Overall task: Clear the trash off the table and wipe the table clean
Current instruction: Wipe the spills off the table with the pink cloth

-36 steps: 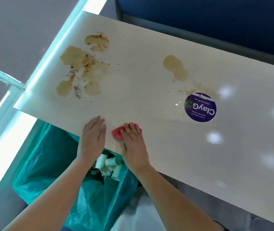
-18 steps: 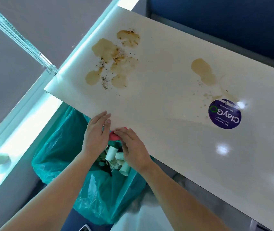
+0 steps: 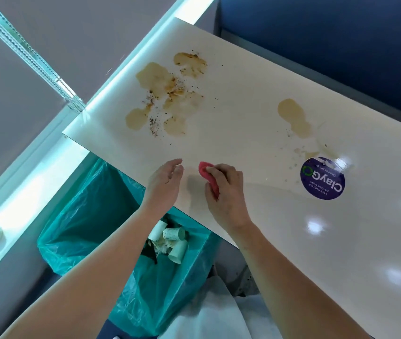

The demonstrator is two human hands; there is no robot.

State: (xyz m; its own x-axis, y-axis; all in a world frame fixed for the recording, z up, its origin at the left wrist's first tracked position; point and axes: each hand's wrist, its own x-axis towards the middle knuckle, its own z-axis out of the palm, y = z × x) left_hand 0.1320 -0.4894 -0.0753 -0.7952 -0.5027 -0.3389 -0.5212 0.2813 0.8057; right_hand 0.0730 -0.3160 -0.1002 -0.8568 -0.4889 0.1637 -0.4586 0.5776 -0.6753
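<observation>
Red crumpled cloth [image 3: 208,174] is pinched in the right hand [image 3: 228,192], over the near edge of the pale laminate table [image 3: 243,77]. The empty left hand [image 3: 164,184] hovers just beside it, fingers loose. Brown spill patches [image 3: 167,94] lie farther back, leftward.

**Readable text: "ClayGO"**

A round purple sticker [image 3: 322,178] lies flat on the pale table [image 3: 243,113], toward its right side. Its print is upside down from the camera's side. Large white letters spell "ClayG", and a green ring serves as the final letter O. Two smaller white lines on the same sticker read "Let's keep our pantries clean" and "Clean as you go".
</observation>
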